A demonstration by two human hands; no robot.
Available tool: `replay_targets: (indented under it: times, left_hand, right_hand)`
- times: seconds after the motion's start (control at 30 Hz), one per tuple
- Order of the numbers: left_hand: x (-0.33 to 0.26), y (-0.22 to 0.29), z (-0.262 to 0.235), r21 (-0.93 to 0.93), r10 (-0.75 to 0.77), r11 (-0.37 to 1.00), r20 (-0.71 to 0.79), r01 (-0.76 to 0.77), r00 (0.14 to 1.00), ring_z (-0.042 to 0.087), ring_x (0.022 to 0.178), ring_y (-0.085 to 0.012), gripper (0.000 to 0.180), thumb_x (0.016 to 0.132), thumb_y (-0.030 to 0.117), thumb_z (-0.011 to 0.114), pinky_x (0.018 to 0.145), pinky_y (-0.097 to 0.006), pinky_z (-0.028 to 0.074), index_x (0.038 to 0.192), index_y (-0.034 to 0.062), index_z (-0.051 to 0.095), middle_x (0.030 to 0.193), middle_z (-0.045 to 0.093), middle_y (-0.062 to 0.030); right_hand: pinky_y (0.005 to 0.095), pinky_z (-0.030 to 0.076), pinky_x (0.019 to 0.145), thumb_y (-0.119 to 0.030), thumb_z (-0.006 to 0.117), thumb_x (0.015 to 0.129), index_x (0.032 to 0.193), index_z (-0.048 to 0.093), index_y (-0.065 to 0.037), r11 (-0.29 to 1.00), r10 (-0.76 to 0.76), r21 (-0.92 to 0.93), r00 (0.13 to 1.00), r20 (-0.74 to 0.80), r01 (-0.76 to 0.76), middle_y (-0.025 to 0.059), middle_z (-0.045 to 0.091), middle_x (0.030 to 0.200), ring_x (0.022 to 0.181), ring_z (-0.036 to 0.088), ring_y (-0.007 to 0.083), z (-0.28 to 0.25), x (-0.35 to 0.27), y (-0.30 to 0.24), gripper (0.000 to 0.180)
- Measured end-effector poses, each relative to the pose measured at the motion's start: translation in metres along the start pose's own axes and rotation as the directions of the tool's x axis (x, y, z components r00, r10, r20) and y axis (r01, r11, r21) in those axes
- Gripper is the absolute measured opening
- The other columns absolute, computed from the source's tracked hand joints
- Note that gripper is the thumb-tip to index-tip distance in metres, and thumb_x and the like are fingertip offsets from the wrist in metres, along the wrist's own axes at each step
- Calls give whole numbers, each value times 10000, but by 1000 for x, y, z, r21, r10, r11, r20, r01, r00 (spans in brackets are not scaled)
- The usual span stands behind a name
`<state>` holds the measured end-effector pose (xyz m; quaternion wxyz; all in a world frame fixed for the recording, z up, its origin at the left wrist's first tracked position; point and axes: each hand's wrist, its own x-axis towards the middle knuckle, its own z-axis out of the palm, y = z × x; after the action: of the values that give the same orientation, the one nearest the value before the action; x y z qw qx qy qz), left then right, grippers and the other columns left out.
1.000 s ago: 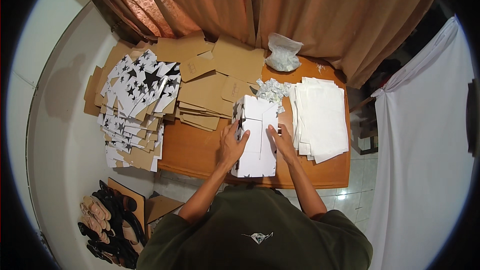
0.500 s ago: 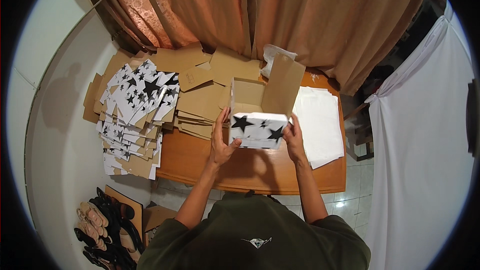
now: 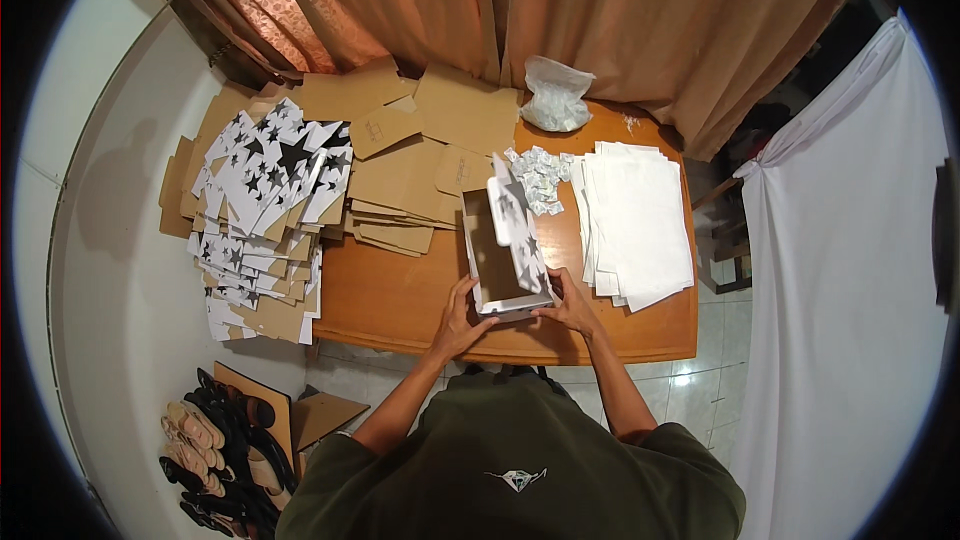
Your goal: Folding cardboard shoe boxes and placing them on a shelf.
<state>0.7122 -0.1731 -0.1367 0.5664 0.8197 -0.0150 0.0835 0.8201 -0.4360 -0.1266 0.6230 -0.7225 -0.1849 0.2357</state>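
A cardboard box (image 3: 480, 246), white with black stars outside and brown inside, is between my two hands at the table's front. Its star-printed lid (image 3: 520, 230) stands part way up, leaning over the box's right side. My left hand (image 3: 461, 323) grips the near left corner, thumb along the front wall. At the near right corner my right hand (image 3: 569, 306) grips the box the same way. Just beyond the box lies a heap of small white packets (image 3: 541, 178). A stack of white paper sheets (image 3: 640, 225) lies to its right.
On the wooden table (image 3: 400, 290), flat star-printed cardboard pieces (image 3: 265, 180) pile up at left, beside stacked brown cardboard (image 3: 405, 175). A clear plastic bag (image 3: 556, 95) sits at the back by the curtain (image 3: 620, 20). Shoes (image 3: 225, 450) stand on the floor at lower left.
The box has come down and nearer to me, and its lid has swung from upright toward the right side of the box. The small packets behind it now show.
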Motion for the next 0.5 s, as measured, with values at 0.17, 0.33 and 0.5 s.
replay_targets:
  times: [0.17,0.33,0.5]
  left_hand:
    - [-13,2,-6,281,-10,959,187,-44,982,541,1275,-430,611,972,445,647,1043,-485,473,1411,56,476,1331,554,-263]
    - [35,-27,-24,57,-226,971,-117,234,967,591,1146,-387,373,1067,275,483,979,-446,470,1287,-25,525,1238,608,-249]
    - [146,-86,-52,-45,-39,999,-213,30,976,548,1280,-342,486,1084,265,478,1119,-402,399,1498,24,399,1382,546,-207]
  right_hand:
    - [373,508,1032,188,726,740,1493,375,-80,993,113,38,993,-18,-112,163,527,1425,1336,505,287,-10,-10,23,873]
    - [418,456,1120,80,826,726,1589,275,-112,986,163,-8,980,-116,-165,175,448,1495,1406,433,321,-21,-29,31,1042]
    - [348,554,927,18,846,784,1585,273,-70,937,346,2,929,-129,-349,159,449,1500,1256,563,262,-4,-34,2,989]
